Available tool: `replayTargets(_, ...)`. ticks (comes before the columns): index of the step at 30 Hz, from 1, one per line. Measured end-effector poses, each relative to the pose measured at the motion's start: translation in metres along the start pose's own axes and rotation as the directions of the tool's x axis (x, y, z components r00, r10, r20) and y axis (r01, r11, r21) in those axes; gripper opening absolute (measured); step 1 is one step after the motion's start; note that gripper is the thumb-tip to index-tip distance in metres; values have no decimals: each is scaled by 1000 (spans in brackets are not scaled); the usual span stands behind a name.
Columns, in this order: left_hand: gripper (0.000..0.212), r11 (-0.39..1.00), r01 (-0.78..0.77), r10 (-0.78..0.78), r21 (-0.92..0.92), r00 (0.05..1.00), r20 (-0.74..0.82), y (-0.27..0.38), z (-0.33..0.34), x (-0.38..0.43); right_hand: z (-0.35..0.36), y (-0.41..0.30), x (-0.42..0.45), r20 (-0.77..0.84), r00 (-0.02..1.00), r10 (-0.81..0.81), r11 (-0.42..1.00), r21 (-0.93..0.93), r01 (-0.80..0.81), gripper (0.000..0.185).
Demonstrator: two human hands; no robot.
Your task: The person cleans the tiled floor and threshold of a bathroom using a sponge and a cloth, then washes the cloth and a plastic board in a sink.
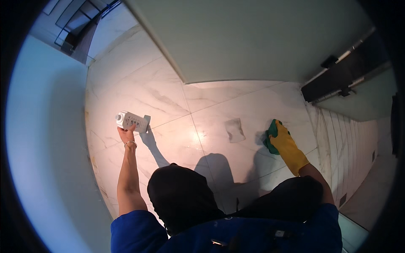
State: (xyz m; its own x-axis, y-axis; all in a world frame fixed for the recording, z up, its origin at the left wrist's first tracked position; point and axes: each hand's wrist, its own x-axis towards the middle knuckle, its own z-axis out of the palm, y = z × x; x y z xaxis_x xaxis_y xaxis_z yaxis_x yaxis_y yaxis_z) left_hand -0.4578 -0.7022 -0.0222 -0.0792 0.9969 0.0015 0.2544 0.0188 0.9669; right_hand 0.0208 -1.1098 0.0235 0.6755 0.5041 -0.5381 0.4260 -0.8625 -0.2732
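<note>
My bare left hand [127,134] grips a white plastic bottle [139,122] that bears writing. The bottle's pale cap points to the left, and a bracelet circles my left wrist. On the other side, my right hand [284,142] wears a yellow rubber glove and clasps a bunched green cloth [272,148] against the floor. Between my hands lies a pale, wrinkled rectangular piece [235,130] on the marble-look tile floor [164,95]; I cannot tell whether it is a pad or a thin cloth. Small wet-looking spots shine on the tiles to its left.
A frosted glass panel [246,41] stands in front of me. Dark metal framing [345,66] with hinges is at the right, beside a grooved floor strip [345,142]. A pale wall [47,126] borders my left. My black-clad knees [180,193] are close below my hands.
</note>
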Motion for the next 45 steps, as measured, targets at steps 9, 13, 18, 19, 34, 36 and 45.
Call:
replayTargets(9,76,931,21,59,364,976,-208,-44,-14,-70,65,-120,-18,141,975,-171,894,437,94,69)
replayTargets(13,54,836,-504,322,216,770,551,7,67,-156,82,-138,-22,164,927,-337,656,748,106,64)
replayTargets(18,58,532,-845,400,50,302,865,16,162,-175,32,-127,-37,153,947,-283,496,869,8,64)
replayTargets(19,56,480,-876,383,52,262,886,-5,175,-171,23,-123,-35,120,975,-186,506,862,-9,65)
replayTargets(34,86,302,-817,14,492,520,854,27,29,-123,43,9,-83,22,999,23,997,-73,-22,81)
replayTargets(36,104,366,-761,-328,537,434,839,16,22,-162,43,16,-76,47,999,21,976,-215,-10,74)
replayTargets(45,104,424,-739,-706,524,93,703,22,62,-155,0,47,-70,275,957,-93,993,-43,109,66)
